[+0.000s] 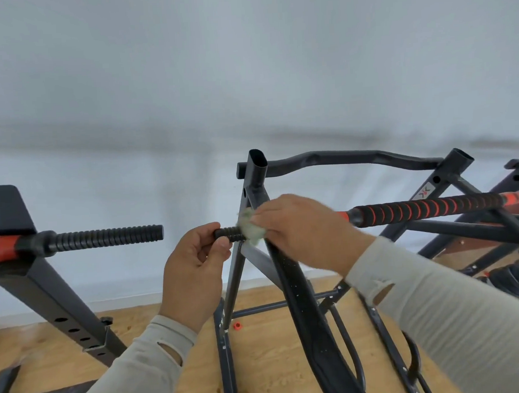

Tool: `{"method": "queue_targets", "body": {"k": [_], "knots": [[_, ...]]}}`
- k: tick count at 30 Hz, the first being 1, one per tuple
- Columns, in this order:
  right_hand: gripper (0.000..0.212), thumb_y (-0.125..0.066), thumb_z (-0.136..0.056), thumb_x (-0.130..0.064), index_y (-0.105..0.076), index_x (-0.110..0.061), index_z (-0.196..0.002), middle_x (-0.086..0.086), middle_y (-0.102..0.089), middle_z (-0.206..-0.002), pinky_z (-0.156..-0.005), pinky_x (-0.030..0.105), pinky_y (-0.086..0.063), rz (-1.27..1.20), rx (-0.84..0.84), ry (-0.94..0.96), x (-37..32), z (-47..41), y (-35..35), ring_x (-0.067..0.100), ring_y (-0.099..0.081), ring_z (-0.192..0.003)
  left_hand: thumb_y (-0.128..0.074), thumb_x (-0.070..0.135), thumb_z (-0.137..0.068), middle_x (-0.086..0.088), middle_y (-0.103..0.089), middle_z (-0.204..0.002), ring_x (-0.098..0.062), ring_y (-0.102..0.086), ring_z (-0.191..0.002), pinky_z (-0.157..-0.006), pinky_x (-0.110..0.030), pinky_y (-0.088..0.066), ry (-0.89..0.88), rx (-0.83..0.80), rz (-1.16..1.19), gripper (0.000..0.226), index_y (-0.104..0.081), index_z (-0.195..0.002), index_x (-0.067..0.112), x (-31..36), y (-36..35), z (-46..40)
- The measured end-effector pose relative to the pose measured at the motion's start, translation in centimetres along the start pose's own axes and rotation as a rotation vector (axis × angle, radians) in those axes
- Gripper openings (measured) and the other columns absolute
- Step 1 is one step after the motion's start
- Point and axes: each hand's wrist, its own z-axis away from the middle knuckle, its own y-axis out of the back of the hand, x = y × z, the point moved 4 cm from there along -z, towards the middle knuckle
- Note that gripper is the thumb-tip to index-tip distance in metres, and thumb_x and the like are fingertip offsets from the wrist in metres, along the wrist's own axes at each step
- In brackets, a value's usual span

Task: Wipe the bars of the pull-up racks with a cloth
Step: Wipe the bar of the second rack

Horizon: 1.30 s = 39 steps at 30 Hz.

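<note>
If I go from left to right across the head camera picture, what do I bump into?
Ribbed black handle → left hand → green cloth → right hand → red and black spiral grip → weight plates.

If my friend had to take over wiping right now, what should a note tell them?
Left hand: pinches the end of the ribbed grip, steadying it.
Right hand: holds the green cloth against that same grip, beside the left fingers.
Done: cannot tell from this picture which bars are already wiped.
Possibly left: the red and black spiral grip, the curved top bar, and the other rack's ribbed grip.
</note>
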Motion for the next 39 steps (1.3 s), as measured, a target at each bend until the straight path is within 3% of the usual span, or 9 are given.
{"method": "queue_targets", "body": {"k": [3,7,12,14,17,24,32,35,39], "knots": [[0.025,-0.049,-0.104,-0.029,-0.070,-0.024,-0.116,-0.007,-0.070,-0.114,-0.095,0.036,-0.049,-0.055,-0.119,-0.141,4.0,2.4,1.7,0.016,-0.061,-0.104,-0.067,0.016,-0.095,0.006,-0.077,-0.098,-0.015,-0.074,-0.096,-0.096,-0.042,-0.057,-0.002,0.005,-0.014,0.021,-0.067,-0.106,0.034,-0.2,-0.1,0.0],[0.026,-0.048,-0.104,-0.032,-0.072,-0.022,-0.111,-0.005,-0.072,-0.112,-0.090,0.040,-0.053,-0.043,-0.037,-0.161,2.4,2.5,1.0,0.018,-0.064,-0.101,-0.066,0.016,-0.096,0.005,-0.077,-0.099,-0.015,-0.074,-0.095,-0.096,-0.041,-0.057,-0.005,0.009,-0.011,0.020,-0.067,-0.110,0.030,-0.2,-0.1,0.0],[0.025,-0.086,-0.078,-0.020,-0.080,-0.021,-0.102,-0.006,-0.077,-0.106,-0.110,0.027,-0.035,0.005,0.251,-0.002,-4.0,0.7,-0.8,0.012,-0.070,-0.104,-0.066,0.013,-0.096,0.006,-0.077,-0.100,-0.010,-0.073,-0.095,-0.092,-0.033,-0.059,-0.021,-0.010,-0.023,0.021,-0.068,-0.112,0.025,0.2,0.1,0.1],[0.035,-0.084,-0.080,-0.020,-0.077,-0.018,-0.115,-0.002,-0.073,-0.122,-0.118,0.029,-0.027,0.106,0.205,0.084,-3.9,1.0,-1.7,0.014,-0.064,-0.118,-0.066,0.013,-0.095,0.007,-0.077,-0.100,-0.008,-0.073,-0.094,-0.090,-0.029,-0.059,-0.025,-0.013,-0.032,0.021,-0.068,-0.112,0.026,0.3,0.1,0.2],[0.038,-0.067,-0.091,-0.011,-0.069,-0.015,-0.129,0.001,-0.060,-0.142,-0.113,0.043,-0.044,0.172,0.096,0.148,-0.7,3.4,-1.7,0.023,-0.054,-0.132,-0.067,0.015,-0.095,0.005,-0.077,-0.100,-0.012,-0.074,-0.094,-0.092,-0.030,-0.057,-0.010,-0.016,-0.033,0.022,-0.067,-0.110,0.031,0.3,0.1,0.2],[0.030,-0.082,-0.082,-0.011,-0.077,-0.014,-0.112,0.004,-0.075,-0.118,-0.081,0.041,-0.062,0.221,0.175,-0.122,2.5,5.4,0.4,0.027,-0.071,-0.094,-0.066,0.017,-0.096,0.007,-0.077,-0.099,-0.012,-0.074,-0.096,-0.097,-0.036,-0.057,-0.001,-0.017,-0.036,0.021,-0.067,-0.113,0.028,0.3,0.1,0.2],[0.023,-0.048,-0.102,-0.027,-0.068,-0.027,-0.092,-0.010,-0.063,-0.080,-0.079,0.033,-0.051,-0.197,0.152,-0.238,-3.8,-1.5,-0.7,0.015,-0.058,-0.079,-0.067,0.011,-0.094,0.008,-0.077,-0.098,-0.009,-0.073,-0.093,-0.089,-0.026,-0.056,-0.020,-0.011,-0.021,0.021,-0.070,-0.107,0.027,0.3,0.1,0.5],[0.027,-0.046,-0.103,-0.026,-0.067,-0.016,-0.091,-0.001,-0.067,-0.084,-0.078,0.037,-0.053,-0.253,0.100,-0.167,-6.0,-3.7,-0.9,0.021,-0.060,-0.080,-0.065,0.006,-0.094,0.012,-0.076,-0.091,-0.002,-0.070,-0.086,-0.078,-0.014,-0.054,-0.047,-0.004,-0.047,0.021,-0.071,-0.101,0.024,0.6,0.2,0.6],[0.026,-0.062,-0.094,-0.012,-0.072,-0.024,-0.116,-0.006,-0.071,-0.120,-0.100,0.035,-0.052,-0.057,0.079,-0.025,-3.2,-0.2,-0.3,0.018,-0.063,-0.109,-0.070,0.011,-0.093,0.007,-0.077,-0.097,-0.009,-0.073,-0.091,-0.088,-0.028,-0.057,0.005,-0.002,-0.031,0.021,-0.068,-0.105,0.028,0.4,0.3,0.3]]}}
